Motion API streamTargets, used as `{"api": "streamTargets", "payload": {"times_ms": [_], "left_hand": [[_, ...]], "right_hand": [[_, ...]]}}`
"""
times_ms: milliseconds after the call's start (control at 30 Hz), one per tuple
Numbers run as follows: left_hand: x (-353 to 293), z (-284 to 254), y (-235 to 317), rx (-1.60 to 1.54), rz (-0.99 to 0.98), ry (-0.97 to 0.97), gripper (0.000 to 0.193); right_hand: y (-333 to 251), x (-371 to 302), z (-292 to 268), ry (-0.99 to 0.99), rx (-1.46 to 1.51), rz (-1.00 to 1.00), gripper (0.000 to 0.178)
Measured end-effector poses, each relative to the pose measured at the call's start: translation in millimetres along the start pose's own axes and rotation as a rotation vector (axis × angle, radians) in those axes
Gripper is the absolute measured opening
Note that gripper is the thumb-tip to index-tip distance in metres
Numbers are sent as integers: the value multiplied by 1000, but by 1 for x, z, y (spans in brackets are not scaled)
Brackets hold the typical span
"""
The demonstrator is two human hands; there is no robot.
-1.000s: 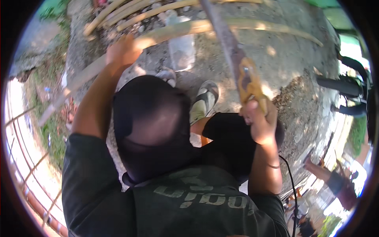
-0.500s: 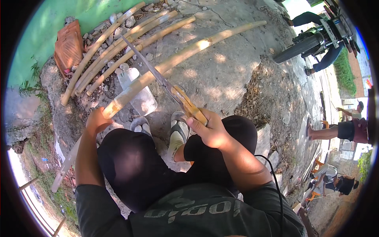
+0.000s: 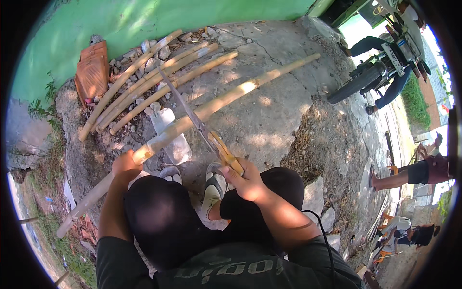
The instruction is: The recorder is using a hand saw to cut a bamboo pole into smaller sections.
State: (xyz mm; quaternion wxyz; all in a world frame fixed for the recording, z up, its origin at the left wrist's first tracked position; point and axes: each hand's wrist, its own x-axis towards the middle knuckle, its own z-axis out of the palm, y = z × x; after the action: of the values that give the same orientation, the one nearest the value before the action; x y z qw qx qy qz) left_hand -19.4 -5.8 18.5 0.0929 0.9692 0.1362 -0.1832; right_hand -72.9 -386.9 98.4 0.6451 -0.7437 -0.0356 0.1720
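Note:
A long bamboo pole (image 3: 231,100) runs slantwise from beside my left hip toward the far right. My left hand (image 3: 126,165) is closed round it, to the left of my knees. Across the pole lies the long, narrow metal blade (image 3: 185,107) of a handsaw, its tip pointing to the far left. My right hand (image 3: 247,180) is closed round the saw's yellow handle (image 3: 224,150), just above my right knee. Whether the teeth have cut into the bamboo, I cannot tell. A translucent plastic container (image 3: 179,150) lies under the pole.
Several cut bamboo poles (image 3: 173,79) lie at the far left among stones, near a crumpled orange-brown sheet (image 3: 92,72) and a green wall (image 3: 192,12). A motorcycle (image 3: 368,74) with a person stands at the far right. Other people (image 3: 423,168) are farther right.
The whole scene sits lower in the picture as the view has shifted. My right hand and the saw handle have come closer to the pole. My left hand keeps its grip.

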Motion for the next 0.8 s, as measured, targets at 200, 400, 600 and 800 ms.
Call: {"api": "streamTargets", "payload": {"times_ms": [200, 400, 600, 800], "left_hand": [[18, 10, -5, -18, 121, -20, 40], [12, 3, -11, -84, 51, -50, 35], [9, 7, -16, -50, 41, -40, 38], [14, 15, -17, -39, 101, 6, 36]], "right_hand": [[-1, -5, -6, 97, 178, -25, 36], [1, 3, -4, 2, 215, -68, 45], [-1, 1, 9, -73, 254, -22, 44], [3, 2, 17, -170, 199, -43, 46]]}}
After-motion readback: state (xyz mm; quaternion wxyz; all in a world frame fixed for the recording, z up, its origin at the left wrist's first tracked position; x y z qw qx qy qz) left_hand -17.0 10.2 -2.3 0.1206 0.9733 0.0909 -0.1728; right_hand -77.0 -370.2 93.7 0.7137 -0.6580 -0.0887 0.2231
